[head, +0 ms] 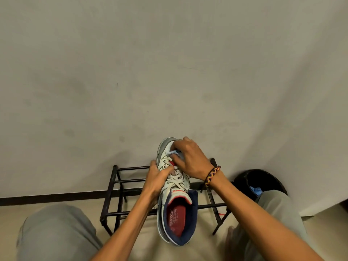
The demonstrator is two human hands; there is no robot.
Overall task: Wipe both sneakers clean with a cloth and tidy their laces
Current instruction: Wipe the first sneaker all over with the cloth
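A white and grey sneaker (174,196) with a navy collar and a red insole is held up in front of me, toe pointing away. My left hand (157,177) grips its left side near the laces (176,180), thumb over the upper. My right hand (190,160) holds a small light-blue cloth (172,152) pressed against the toe area; most of the cloth is hidden under my fingers. A braided wristband sits on my right wrist. I see only this one sneaker.
A black metal shoe rack (120,185) stands against the pale wall behind the sneaker. A black bin (263,178) at the right holds something blue. My knees in grey trousers (56,232) frame the bottom of the view.
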